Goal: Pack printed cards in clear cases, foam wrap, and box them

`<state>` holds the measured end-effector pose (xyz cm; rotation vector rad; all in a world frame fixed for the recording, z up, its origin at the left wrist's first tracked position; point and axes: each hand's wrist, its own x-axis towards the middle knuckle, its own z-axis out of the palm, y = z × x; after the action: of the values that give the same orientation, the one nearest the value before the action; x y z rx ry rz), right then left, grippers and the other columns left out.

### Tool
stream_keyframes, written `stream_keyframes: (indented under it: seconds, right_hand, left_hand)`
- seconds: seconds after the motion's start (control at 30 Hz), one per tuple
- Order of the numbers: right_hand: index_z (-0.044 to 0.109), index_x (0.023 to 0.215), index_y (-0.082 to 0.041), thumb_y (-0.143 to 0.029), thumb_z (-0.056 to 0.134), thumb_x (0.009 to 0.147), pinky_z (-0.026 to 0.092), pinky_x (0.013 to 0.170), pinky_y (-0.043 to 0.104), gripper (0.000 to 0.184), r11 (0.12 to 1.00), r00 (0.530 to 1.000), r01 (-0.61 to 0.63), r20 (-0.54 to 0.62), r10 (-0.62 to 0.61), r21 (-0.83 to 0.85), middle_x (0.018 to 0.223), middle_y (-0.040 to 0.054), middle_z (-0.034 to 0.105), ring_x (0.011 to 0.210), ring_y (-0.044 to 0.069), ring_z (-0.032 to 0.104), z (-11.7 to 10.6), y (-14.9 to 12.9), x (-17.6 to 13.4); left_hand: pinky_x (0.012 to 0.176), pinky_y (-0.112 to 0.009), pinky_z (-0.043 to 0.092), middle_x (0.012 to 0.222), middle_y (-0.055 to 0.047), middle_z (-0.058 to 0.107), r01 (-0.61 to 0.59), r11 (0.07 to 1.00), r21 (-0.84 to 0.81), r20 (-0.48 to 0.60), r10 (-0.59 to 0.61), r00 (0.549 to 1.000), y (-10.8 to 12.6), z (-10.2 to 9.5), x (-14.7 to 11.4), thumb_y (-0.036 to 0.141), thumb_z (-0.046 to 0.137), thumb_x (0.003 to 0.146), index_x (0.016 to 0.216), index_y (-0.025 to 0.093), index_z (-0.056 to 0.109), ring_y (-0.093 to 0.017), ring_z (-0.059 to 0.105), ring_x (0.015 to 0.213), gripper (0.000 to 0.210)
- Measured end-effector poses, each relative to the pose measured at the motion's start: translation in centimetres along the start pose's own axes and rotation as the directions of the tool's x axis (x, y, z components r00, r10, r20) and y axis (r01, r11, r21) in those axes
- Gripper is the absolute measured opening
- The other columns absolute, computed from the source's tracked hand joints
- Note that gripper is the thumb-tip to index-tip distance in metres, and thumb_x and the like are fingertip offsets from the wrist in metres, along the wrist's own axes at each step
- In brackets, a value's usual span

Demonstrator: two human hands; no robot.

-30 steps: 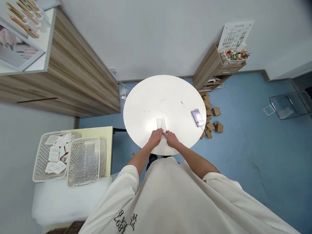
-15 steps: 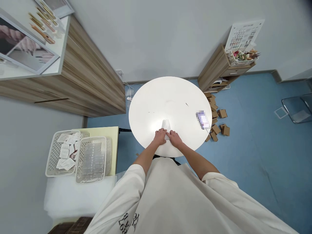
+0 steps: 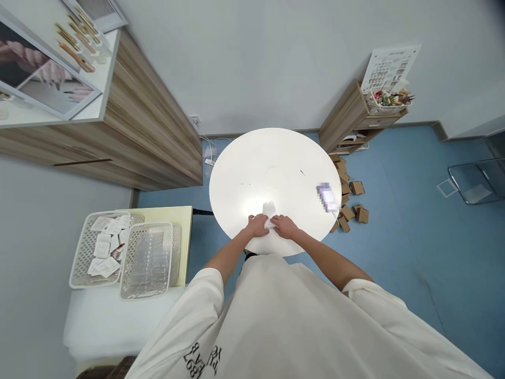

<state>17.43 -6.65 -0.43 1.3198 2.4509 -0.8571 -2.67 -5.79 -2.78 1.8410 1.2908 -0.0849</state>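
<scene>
On the near part of the round white table lies a small whitish, soft-looking piece, crumpled at its near end; whether it is film, a bag or foam I cannot tell. My left hand grips its left edge with curled fingers. From the right, my right hand holds the other edge, fingertips on the crumpled part. A narrow gap separates the two hands. The fingers partly cover the near end of the piece.
A blurred purple phone-like object with a cable lies at the table's right. Small brown boxes sit on the floor there. At left, white baskets hold packets and clear plastic items. A wooden cabinet stands behind left, a smaller one behind right.
My hands have moved slightly apart and nearer to my body, showing more of the white piece between them. The view has shifted a little.
</scene>
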Motion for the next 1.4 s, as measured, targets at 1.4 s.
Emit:
stream_keyframes:
  seconds: [1.4]
  right_hand:
    - [0.038, 0.153, -0.013, -0.022, 0.055, 0.084, 0.047, 0.102, 0.033, 0.071, 0.786, 0.917, -0.288, -0.078, 0.390, 0.547, 0.139, 0.0149, 0.056, 0.121, 0.024, 0.059, 3.0, -7.8, 10.3]
  left_hand:
    - [0.113, -0.047, 0.032, 0.163, -0.015, 0.024, 0.030, 0.978, 0.206, -0.187, 0.009, 0.982, -7.5, -1.8, -5.9, 0.017, 0.047, 0.087, 0.154, 0.016, 0.028, -0.034, 0.028, 0.147, 0.069]
